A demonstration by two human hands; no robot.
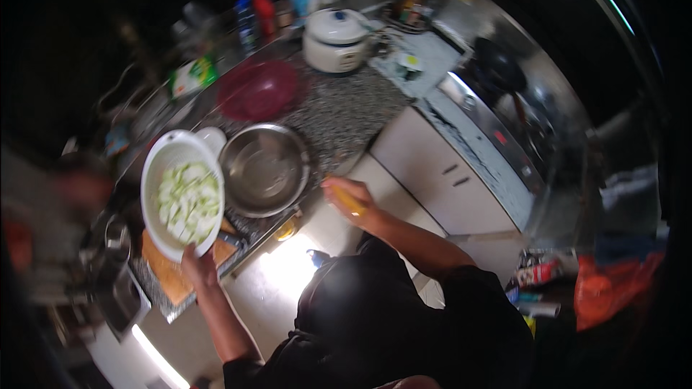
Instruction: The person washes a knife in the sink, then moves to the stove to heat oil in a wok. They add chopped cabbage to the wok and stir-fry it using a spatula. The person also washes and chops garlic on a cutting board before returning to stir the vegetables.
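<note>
My left hand [197,266] grips the near rim of a white oval bowl [148,191], which is tilted. Chopped pale green and white vegetable pieces [189,202] fill its bottom. Just right of the bowl, a wide steel basin [301,166] rests on the counter, with what looks like a little liquid inside. My right hand [353,204] is closed around a small yellow-orange object [352,204] in front of the counter, apart from the basin. Motion blur and the fingers hide what kind of object it is. Below the white bowl lies a wooden cutting board [167,274], with a dark-handled knife [232,238] beside it.
A dark red plastic basin [259,91] sits behind the steel one. Farther back are a white lidded cooker [336,39] and several bottles [264,7]. To the right is a stove with a dark wok [499,65]. Cabinets [432,180] stand below the counter; an orange bag [613,288] hangs at right.
</note>
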